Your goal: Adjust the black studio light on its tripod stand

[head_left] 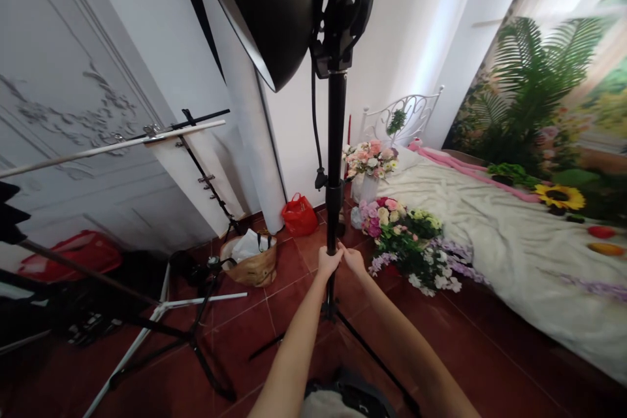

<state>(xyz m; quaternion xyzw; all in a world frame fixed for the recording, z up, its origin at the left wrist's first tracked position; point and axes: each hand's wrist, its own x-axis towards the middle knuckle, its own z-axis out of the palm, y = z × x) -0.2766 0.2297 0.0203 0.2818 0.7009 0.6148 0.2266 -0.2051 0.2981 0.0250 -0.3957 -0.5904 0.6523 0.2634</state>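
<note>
A black light stand (336,124) rises upright in front of me, carrying a large black reflector lamp (264,6) at its top. My left hand (328,264) is wrapped round the stand's pole, below a thicker collar (334,198). Against the pole's right side, at the same height, my right hand (353,260) is closed with its fingertips on the stand; any small part between them is hidden. A black cable with a plug (320,178) hangs beside the pole. The stand's legs (377,359) spread low over the floor.
Bouquets of artificial flowers (392,222) stand right of the pole, beside a bed with a white cover (490,228). Left are a woven basket (252,264), a red bag (300,215), a white stand's leg (206,300) and a crossbar (112,145). The floor is red tile.
</note>
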